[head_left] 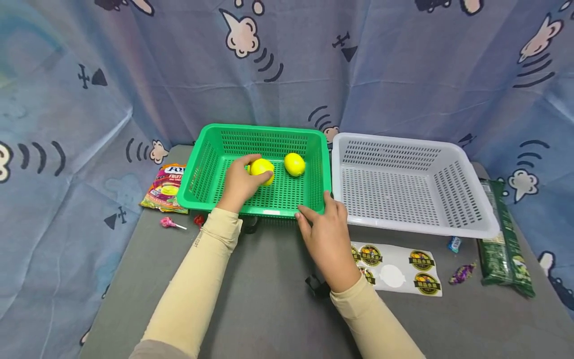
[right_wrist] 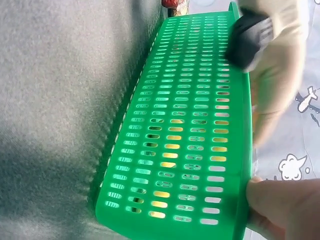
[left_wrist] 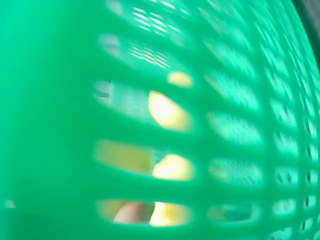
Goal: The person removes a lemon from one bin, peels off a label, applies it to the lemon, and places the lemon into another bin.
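My left hand [head_left: 240,182] reaches over the front rim into a green plastic basket [head_left: 319,149] and grips a yellow lemon [head_left: 262,171] between thumb and fingers. A second lemon [head_left: 294,164] lies on the basket floor to its right. My right hand [head_left: 327,234] holds the basket's front right corner, fingers at the rim. In the right wrist view the thumb [right_wrist: 275,197] touches the rim. Through the slots of the basket wall [left_wrist: 50,125], the left wrist view shows blurred yellow patches and part of a fingertip.
A white basket [head_left: 385,189] stands right of the green one. Before it lie a sticker sheet [head_left: 392,275], a purple-wrapped candy [head_left: 462,273] and a small blue packet [head_left: 455,244]. A green bag [head_left: 504,244] is far right. A candy bag [head_left: 167,189] and pink lollipop [head_left: 168,223] lie left.
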`<action>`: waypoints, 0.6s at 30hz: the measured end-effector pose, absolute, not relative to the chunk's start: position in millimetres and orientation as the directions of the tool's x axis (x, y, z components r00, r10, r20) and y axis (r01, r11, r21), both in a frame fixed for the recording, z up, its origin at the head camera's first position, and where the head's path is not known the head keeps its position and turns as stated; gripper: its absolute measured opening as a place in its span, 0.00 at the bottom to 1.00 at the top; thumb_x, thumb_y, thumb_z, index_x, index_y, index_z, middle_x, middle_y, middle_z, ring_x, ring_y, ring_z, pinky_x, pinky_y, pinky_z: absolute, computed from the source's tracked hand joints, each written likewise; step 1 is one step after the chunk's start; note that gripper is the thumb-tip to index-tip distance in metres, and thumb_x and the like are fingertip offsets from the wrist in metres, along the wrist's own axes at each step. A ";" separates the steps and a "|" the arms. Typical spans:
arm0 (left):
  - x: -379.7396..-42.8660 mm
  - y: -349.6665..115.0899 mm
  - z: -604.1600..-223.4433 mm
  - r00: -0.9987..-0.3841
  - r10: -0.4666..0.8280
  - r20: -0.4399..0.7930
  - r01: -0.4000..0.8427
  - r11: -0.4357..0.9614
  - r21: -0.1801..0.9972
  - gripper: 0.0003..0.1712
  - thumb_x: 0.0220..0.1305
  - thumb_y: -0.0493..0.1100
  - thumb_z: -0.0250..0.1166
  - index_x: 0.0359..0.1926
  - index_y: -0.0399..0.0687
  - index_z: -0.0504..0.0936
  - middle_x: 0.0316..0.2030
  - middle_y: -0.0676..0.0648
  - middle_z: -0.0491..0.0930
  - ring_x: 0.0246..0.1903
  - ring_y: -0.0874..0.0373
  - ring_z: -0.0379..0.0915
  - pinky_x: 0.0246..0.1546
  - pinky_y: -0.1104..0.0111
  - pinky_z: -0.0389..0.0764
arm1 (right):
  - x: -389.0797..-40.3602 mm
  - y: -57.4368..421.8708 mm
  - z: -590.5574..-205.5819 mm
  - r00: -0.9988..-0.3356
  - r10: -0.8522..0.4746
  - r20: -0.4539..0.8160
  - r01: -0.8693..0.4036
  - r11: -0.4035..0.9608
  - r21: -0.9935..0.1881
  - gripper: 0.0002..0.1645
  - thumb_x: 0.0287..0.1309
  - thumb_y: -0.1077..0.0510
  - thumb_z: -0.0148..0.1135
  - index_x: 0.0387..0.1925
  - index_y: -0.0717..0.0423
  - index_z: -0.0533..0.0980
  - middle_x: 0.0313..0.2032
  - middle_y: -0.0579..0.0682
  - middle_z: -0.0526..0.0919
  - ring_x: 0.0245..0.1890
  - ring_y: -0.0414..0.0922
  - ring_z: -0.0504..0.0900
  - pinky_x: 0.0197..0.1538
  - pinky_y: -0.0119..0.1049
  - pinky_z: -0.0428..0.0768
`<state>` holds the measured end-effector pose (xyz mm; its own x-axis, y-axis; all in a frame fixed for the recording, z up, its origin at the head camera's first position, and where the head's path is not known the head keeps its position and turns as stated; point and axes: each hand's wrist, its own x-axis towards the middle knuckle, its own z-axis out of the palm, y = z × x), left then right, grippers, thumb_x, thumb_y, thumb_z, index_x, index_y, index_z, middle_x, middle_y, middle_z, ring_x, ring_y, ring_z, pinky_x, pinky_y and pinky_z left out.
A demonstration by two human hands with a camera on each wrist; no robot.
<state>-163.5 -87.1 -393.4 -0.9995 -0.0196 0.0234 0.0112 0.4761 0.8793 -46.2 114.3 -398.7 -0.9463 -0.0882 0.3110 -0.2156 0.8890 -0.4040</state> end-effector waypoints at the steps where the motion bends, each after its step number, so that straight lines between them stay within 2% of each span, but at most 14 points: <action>1: -157.0 -88.9 -388.4 -0.999 -0.024 0.033 0.020 0.434 0.900 0.33 0.65 0.42 0.78 0.69 0.42 0.80 0.66 0.40 0.76 0.50 0.42 0.80 0.47 0.53 0.84 | -46.5 113.9 -398.6 -0.947 -0.092 0.308 -0.218 0.888 -0.405 0.15 0.72 0.51 0.70 0.53 0.53 0.90 0.70 0.78 0.67 0.63 0.75 0.69 0.65 0.66 0.72; 5: -117.6 -94.6 -365.5 -0.997 -0.005 0.073 0.068 0.314 0.947 0.34 0.63 0.40 0.79 0.69 0.46 0.81 0.68 0.43 0.74 0.46 0.42 0.82 0.42 0.56 0.86 | -47.7 113.9 -399.0 -0.950 -0.090 0.300 -0.213 0.887 -0.409 0.15 0.72 0.51 0.70 0.53 0.53 0.90 0.70 0.78 0.67 0.63 0.75 0.69 0.64 0.66 0.72; 8: -78.4 -95.5 -358.3 -0.994 0.048 0.093 0.102 0.244 0.964 0.34 0.61 0.34 0.78 0.68 0.43 0.81 0.66 0.41 0.74 0.49 0.40 0.81 0.46 0.56 0.87 | -48.4 114.7 -398.9 -0.951 -0.081 0.297 -0.203 0.891 -0.407 0.15 0.71 0.51 0.71 0.53 0.53 0.90 0.71 0.78 0.66 0.64 0.75 0.68 0.65 0.66 0.72; 11: -40.2 -92.3 -368.4 -0.991 0.092 0.096 0.115 0.218 0.969 0.34 0.59 0.28 0.77 0.68 0.39 0.81 0.66 0.39 0.75 0.53 0.40 0.79 0.49 0.57 0.87 | -48.4 115.0 -398.4 -0.954 -0.081 0.288 -0.198 0.894 -0.403 0.16 0.72 0.51 0.70 0.54 0.54 0.89 0.71 0.78 0.66 0.65 0.75 0.68 0.65 0.66 0.72; 15: -7.0 -79.8 -401.1 -0.992 0.102 0.072 0.099 0.288 0.953 0.36 0.58 0.25 0.77 0.68 0.39 0.80 0.66 0.40 0.75 0.59 0.42 0.77 0.48 0.59 0.87 | -48.6 114.7 -398.3 -0.956 -0.088 0.281 -0.199 0.898 -0.393 0.17 0.72 0.51 0.70 0.55 0.54 0.89 0.71 0.78 0.66 0.65 0.75 0.68 0.66 0.66 0.71; 18: 2.8 -68.5 -430.6 -0.991 0.104 0.081 0.119 0.439 0.891 0.34 0.61 0.29 0.76 0.69 0.39 0.79 0.66 0.40 0.75 0.62 0.40 0.76 0.54 0.54 0.84 | -48.6 113.8 -398.7 -0.956 -0.090 0.278 -0.199 0.897 -0.394 0.17 0.72 0.51 0.70 0.56 0.54 0.88 0.71 0.78 0.65 0.66 0.75 0.67 0.67 0.66 0.71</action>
